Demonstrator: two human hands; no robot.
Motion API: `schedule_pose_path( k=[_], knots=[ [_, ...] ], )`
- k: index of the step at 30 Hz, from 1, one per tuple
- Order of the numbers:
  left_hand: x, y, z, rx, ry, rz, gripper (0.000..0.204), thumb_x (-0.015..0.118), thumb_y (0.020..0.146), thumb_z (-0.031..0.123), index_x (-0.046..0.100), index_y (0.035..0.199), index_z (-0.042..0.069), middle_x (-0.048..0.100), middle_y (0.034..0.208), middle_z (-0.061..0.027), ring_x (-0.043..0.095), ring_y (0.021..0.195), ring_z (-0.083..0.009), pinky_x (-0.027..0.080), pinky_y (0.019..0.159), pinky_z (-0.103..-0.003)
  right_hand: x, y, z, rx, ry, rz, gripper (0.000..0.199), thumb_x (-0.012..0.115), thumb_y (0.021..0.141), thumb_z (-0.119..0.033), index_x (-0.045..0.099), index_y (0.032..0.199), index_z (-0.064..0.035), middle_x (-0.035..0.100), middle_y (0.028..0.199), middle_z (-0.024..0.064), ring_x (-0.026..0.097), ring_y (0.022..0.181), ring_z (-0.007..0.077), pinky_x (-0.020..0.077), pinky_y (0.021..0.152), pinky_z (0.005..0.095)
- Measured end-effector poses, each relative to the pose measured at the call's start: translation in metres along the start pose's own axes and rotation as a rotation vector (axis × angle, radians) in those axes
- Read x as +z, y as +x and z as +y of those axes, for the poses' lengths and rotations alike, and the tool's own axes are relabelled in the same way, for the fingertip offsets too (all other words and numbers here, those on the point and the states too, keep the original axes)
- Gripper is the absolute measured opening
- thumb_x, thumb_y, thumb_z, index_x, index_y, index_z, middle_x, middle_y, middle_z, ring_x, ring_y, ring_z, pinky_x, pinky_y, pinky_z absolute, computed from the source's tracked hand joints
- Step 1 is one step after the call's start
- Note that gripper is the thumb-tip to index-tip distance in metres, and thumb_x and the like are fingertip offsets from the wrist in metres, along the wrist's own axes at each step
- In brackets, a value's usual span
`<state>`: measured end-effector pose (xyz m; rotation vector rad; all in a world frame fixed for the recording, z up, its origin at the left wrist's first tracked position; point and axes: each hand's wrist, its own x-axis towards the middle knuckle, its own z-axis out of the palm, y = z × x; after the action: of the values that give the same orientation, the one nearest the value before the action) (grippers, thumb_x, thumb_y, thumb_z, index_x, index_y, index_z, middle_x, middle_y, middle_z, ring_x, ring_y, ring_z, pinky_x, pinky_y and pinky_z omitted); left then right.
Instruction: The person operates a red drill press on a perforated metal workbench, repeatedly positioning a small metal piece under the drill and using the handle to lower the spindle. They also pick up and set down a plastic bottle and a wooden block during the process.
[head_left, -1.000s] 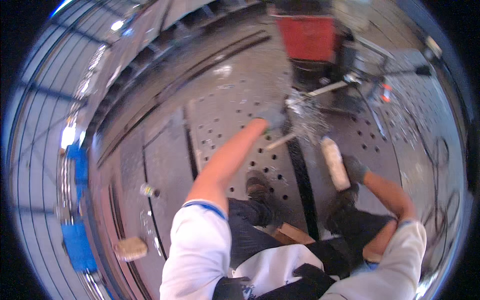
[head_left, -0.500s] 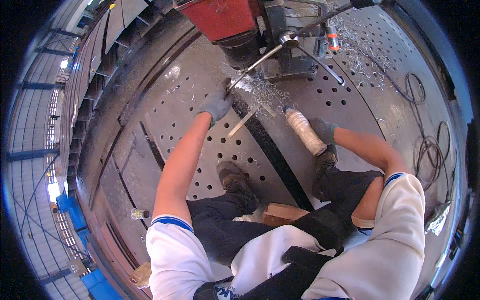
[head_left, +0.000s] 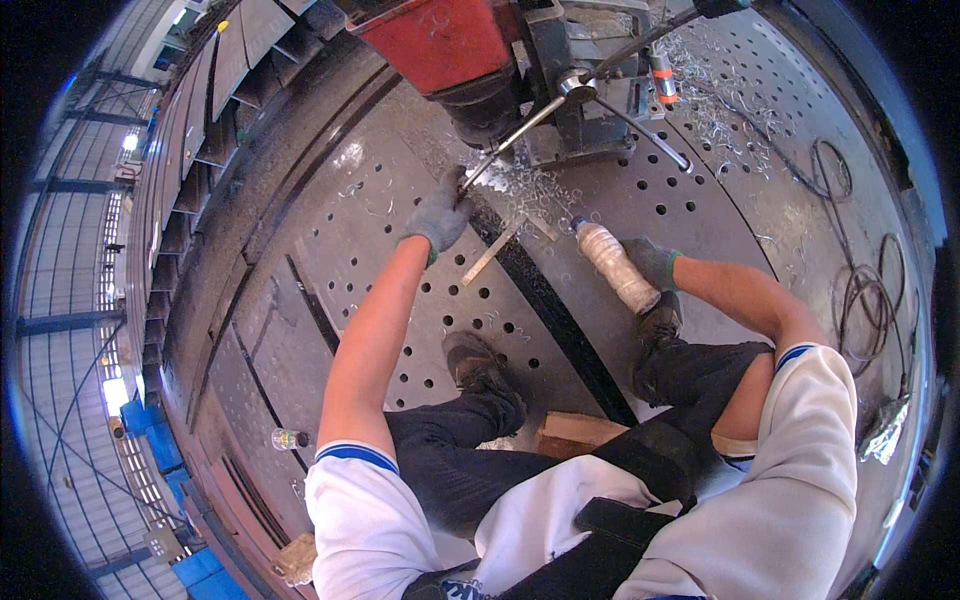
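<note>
A red and black drill press (head_left: 440, 50) stands in front of me on the metal plate. My left hand (head_left: 440, 217), in a grey glove, is wrapped round the end of one metal feed handle (head_left: 525, 125) of it. My right hand (head_left: 652, 262), also gloved, grips a whitish plastic bottle (head_left: 612, 262) whose narrow tip points toward the drill's base. Curled metal shavings (head_left: 525, 185) lie around that base. Between my hands, a flat metal try square (head_left: 497, 250) rests on the plate. The drill's bit is hidden behind the body and shavings.
The plate (head_left: 400, 290) has many round holes and dark slots. A cable (head_left: 870, 300) lies coiled at the right, and a silver and orange can (head_left: 663, 80) stands beyond the drill. My boots (head_left: 480, 360) rest on the plate near a wooden block (head_left: 575, 433). Stacked steel beams line the left.
The whole view has shifted slightly. Both hands keep their grips, and the feed handle and bottle stay in nearly the same place.
</note>
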<state>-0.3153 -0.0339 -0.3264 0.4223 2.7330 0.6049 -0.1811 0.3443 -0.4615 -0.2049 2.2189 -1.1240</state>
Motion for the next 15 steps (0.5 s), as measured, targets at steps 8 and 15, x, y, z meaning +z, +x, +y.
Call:
schedule_pose_path(
  k=[8,15],
  knots=[
    [0.007,0.006,-0.013,0.017,-0.008,0.007,0.065,0.055,0.098,0.028,0.031,0.155,0.007,0.055,0.144,-0.0274,0.052,0.135,-0.0438,0.041,0.113,-0.047,-0.001,0.002,-0.002,-0.065,-0.143,-0.023,0.035,0.061,0.096,-0.016,0.065,0.126,-0.0004,0.071,0.121,0.0223,0.069,0.114,0.0288,0.0511,0.095,0.0428],
    [0.011,0.003,-0.028,0.042,-0.01,0.028,0.064,0.055,0.099,0.027,0.032,0.155,0.007,0.049,0.15,-0.0269,0.049,0.138,-0.0428,0.04,0.115,-0.046,0.001,-0.007,-0.028,-0.069,-0.051,0.036,0.032,0.058,0.099,-0.017,0.067,0.126,-0.0026,0.073,0.117,0.0173,0.069,0.106,0.022,0.0526,0.092,0.0426]
  ],
)
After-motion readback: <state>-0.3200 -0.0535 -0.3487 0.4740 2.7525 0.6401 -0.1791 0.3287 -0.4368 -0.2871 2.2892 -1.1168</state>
